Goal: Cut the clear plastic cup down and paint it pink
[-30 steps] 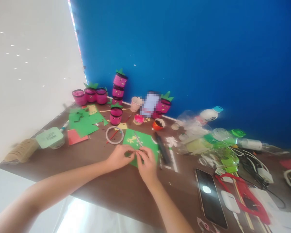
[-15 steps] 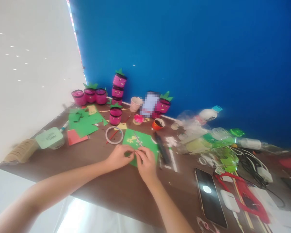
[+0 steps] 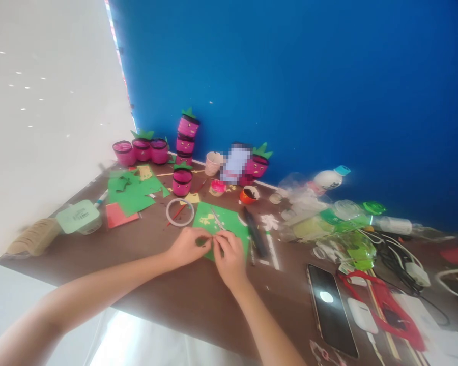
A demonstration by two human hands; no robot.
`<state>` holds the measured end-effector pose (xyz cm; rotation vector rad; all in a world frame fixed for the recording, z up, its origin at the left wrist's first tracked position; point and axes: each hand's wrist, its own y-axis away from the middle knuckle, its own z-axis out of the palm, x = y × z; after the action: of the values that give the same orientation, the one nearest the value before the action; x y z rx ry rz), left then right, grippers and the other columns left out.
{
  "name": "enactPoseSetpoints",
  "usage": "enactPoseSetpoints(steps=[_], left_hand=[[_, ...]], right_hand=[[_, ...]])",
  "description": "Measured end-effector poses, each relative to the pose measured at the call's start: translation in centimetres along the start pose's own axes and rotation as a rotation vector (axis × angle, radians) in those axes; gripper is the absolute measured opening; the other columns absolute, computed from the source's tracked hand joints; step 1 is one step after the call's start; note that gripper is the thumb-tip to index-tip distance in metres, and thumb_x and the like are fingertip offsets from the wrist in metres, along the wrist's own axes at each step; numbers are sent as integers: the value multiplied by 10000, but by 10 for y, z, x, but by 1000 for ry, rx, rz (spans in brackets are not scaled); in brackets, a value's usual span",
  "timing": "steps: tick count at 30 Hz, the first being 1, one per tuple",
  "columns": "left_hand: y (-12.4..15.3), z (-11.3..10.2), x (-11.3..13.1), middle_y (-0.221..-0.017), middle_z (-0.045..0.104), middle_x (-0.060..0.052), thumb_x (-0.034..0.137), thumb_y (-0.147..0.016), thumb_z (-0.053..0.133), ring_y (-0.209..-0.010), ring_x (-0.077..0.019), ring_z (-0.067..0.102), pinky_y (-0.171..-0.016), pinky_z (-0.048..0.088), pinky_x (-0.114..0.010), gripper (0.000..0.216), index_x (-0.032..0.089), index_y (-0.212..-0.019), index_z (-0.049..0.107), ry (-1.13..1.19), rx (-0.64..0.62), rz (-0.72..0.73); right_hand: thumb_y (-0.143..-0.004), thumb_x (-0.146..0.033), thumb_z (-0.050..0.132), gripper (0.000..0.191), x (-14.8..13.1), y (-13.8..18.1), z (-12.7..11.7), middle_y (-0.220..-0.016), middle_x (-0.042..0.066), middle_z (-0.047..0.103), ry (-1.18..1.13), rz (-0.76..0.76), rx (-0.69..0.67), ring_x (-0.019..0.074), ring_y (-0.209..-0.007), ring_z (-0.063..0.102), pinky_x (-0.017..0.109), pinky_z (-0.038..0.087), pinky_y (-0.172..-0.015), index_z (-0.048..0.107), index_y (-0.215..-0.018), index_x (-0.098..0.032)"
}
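Observation:
My left hand (image 3: 191, 245) and my right hand (image 3: 229, 254) meet fingertip to fingertip over the near part of a green paper sheet (image 3: 234, 223). Both are closed in a pinch, and whatever sits between the fingertips is too small to make out. Just beyond them on the sheet lie a pair of scissors (image 3: 217, 218) and yellow paper scraps (image 3: 206, 219). A roll of tape (image 3: 180, 212) is to the left, over a thin red stick. Further back stands a pink cup with a drawn face and green paper leaves (image 3: 182, 182).
More pink cups (image 3: 185, 145) stand along the blue wall, some stacked. Green paper (image 3: 132, 193) and a lidded box (image 3: 80, 216) lie left. To the right are a black tool (image 3: 255, 231), plastic bottles (image 3: 345, 213), a phone (image 3: 332, 310), an earbud case (image 3: 362, 314) and cables (image 3: 400, 264).
My hands stay almost in place, with only a very slight shift at the fingertips. At the far right edge, a pale loop shows more than before.

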<state>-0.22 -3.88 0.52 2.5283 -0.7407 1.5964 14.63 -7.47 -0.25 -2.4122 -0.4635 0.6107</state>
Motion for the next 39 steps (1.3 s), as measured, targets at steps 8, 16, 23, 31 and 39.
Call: enactPoseSetpoints(steps=[8,16,23,31,39], left_hand=[[0,0,0,-796,698,-22,137,-711,515,-720,-133,611,-679,458,-226,185,173,-771,685,53,9,-25],[0,1,-2,-784,694,-26,135,-712,503,-718,-136,604,-670,454,-227,178,166,-742,676,69,-5,-58],[0,1,0,-740,685,-22,165,-716,519,-682,-128,599,-618,443,-212,148,163,-747,663,70,6,-84],[0,-1,0,-739,677,-15,152,-714,511,-689,-123,592,-652,443,-220,144,170,-736,653,28,12,-37],[0,1,-1,-751,681,-22,159,-710,510,-700,-134,601,-662,458,-231,154,173,-763,655,58,18,-43]], right_hand=[[-837,-122,483,152,2,3,5,-902,66,607,-90,54,22,173,-828,556,317,462,-710,610,-894,-184],[-819,-135,504,147,2,3,5,-828,58,608,-125,64,56,169,-773,572,319,478,-671,628,-869,-197],[-818,-156,500,151,1,2,5,-816,55,600,-176,100,62,171,-766,584,327,496,-662,636,-858,-209],[-811,-152,521,132,3,3,5,-819,57,608,-176,103,52,168,-764,576,324,494,-665,641,-837,-200],[-825,-166,499,143,4,4,7,-833,59,603,-196,128,35,172,-785,582,327,497,-674,636,-845,-203]])
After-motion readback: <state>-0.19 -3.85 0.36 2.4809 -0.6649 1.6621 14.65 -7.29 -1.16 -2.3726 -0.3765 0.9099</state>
